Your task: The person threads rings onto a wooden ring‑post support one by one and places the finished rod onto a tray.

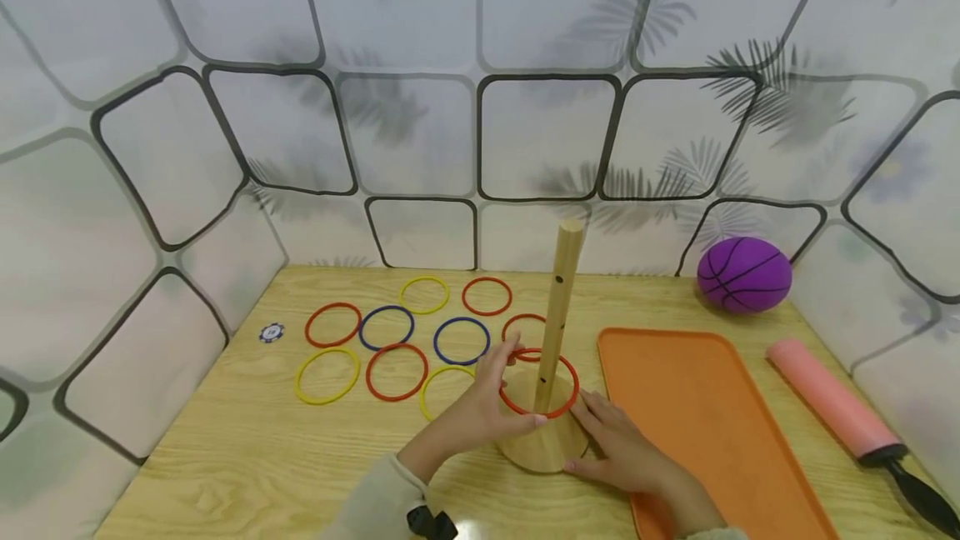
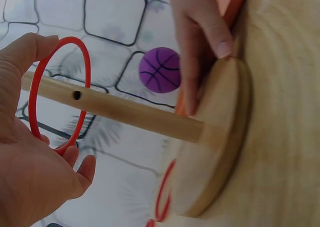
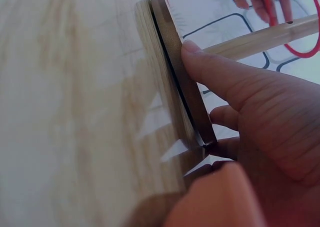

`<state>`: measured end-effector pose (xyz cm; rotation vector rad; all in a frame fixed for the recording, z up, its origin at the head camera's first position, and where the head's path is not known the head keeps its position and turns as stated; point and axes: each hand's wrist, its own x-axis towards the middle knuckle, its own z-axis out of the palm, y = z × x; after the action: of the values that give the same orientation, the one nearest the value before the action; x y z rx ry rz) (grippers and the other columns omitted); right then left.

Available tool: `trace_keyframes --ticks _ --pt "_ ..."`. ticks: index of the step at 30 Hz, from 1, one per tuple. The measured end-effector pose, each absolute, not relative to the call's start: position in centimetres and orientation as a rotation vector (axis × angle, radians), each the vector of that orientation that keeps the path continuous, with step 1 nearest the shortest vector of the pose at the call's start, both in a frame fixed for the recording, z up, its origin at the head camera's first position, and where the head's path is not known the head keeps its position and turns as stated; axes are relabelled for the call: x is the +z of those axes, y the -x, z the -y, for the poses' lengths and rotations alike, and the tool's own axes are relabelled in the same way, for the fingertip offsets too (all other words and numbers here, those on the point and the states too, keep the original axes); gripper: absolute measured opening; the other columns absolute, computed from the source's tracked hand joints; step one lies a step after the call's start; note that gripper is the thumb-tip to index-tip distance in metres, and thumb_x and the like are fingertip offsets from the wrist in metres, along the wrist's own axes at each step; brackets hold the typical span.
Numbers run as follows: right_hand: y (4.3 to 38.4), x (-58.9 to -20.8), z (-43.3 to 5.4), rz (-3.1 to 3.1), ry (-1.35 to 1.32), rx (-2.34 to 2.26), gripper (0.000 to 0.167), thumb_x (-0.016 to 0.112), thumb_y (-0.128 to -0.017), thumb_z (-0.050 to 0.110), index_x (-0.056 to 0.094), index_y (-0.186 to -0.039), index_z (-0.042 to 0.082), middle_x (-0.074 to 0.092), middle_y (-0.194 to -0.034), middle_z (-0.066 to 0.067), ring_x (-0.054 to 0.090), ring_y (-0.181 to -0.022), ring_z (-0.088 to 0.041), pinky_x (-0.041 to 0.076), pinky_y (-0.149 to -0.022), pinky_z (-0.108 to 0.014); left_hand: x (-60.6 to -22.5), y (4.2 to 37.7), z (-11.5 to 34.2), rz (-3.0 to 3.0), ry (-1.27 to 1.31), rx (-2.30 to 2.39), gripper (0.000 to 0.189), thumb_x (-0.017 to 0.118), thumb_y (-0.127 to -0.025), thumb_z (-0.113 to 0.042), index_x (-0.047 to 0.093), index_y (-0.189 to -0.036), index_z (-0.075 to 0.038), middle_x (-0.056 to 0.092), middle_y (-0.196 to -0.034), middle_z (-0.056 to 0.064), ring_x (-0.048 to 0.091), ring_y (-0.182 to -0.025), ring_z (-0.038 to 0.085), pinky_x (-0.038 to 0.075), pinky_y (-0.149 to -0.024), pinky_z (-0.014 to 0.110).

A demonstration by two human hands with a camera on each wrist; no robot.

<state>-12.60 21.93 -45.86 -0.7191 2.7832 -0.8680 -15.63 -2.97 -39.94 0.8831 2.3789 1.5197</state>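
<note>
A wooden stand has a round base [image 1: 542, 455] and an upright post [image 1: 558, 315] with small dark holes. My left hand [image 1: 480, 411] pinches a red ring [image 2: 34, 101] between thumb and fingers. The post passes through this ring, which sits partway up, above the base. On the right of the base, my right hand [image 1: 626, 450] grips its edge. In the right wrist view the thumb [image 3: 200, 57] presses on the rim, and the other fingers curl at the side, partly hidden.
Several red, blue [image 1: 436, 344] and yellow [image 1: 297, 382] rings lie flat on the table left of the stand, near a poker chip [image 1: 272, 332]. To the right are an orange tray [image 1: 690, 398], a purple ball [image 1: 744, 275] and a pink hand pump [image 1: 832, 398]. A patterned wall stands behind.
</note>
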Motion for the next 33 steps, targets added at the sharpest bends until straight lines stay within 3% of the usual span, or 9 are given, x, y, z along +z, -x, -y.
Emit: trace_keyframes --ticks 13,19,27,33 --pt "12.5 -45.8 -22.0 -2.778 0.679 -0.874 0.09 0.064 -0.084 0.052 0.03 -0.145 -0.004 0.024 -0.149 -0.029 0.018 -0.137 -0.048 0.014 -0.105 -0.065 -44.2 14.8 1.6 -2.54 -0.763 1.552 0.102 0.078 -0.077 -0.029 0.013 -0.15 -0.003 0.02 -0.146 0.023 0.022 -0.131 0.035 0.031 -0.1 0.056" --pt "12.5 -45.7 -22.0 -2.766 0.653 -0.879 0.091 0.065 -0.083 0.052 0.029 -0.146 -0.003 0.023 -0.15 -0.028 0.018 -0.137 -0.046 0.013 -0.106 -0.064 -45.4 14.6 0.8 -2.677 -0.745 1.462 0.103 0.081 -0.074 -0.027 0.016 -0.147 0.004 0.027 -0.143 0.023 0.023 -0.132 0.039 0.026 -0.103 0.058" --pt "12.7 -45.8 -22.0 -2.787 0.659 -0.87 0.093 0.066 -0.083 0.052 0.029 -0.145 -0.007 0.025 -0.148 -0.028 0.021 -0.136 -0.047 0.015 -0.106 -0.063 -45.8 14.4 0.2 -2.745 -0.676 1.319 0.104 0.078 -0.074 -0.034 0.016 -0.148 0.003 0.029 -0.145 0.021 0.023 -0.133 0.037 0.026 -0.095 0.058" --pt "12.6 -45.7 -22.0 -2.789 0.645 -0.86 0.094 0.067 -0.082 0.053 0.03 -0.145 -0.006 0.026 -0.149 -0.027 0.022 -0.136 -0.045 0.015 -0.107 -0.061 -46.0 14.1 0.1 -2.766 -0.649 1.236 0.101 0.081 -0.073 -0.034 0.022 -0.147 0.001 0.034 -0.144 0.019 0.027 -0.13 0.036 0.027 -0.096 0.056"
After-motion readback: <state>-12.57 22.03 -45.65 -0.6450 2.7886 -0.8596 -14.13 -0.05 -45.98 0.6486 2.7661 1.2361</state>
